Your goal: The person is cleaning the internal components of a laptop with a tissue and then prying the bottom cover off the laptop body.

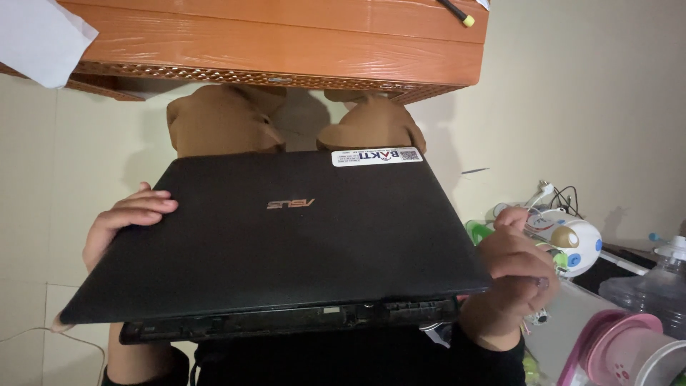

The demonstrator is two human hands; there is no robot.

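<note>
Beyond your knees, an orange table fills the top, while bottles and a pink-rimmed cup crowd the right. Your left hand and right hand each clasp an edge of the closed black laptop above your lap, fingers curled over its lid.

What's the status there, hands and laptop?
Left hand grips left edge of closed black laptop. Right hand grips right edge. Laptop held over lap, lid tilted. Wooden table ahead; clutter at right, not touching.

Bare hands, a dark painted thumbnail on the right hand, tan trousers
</note>
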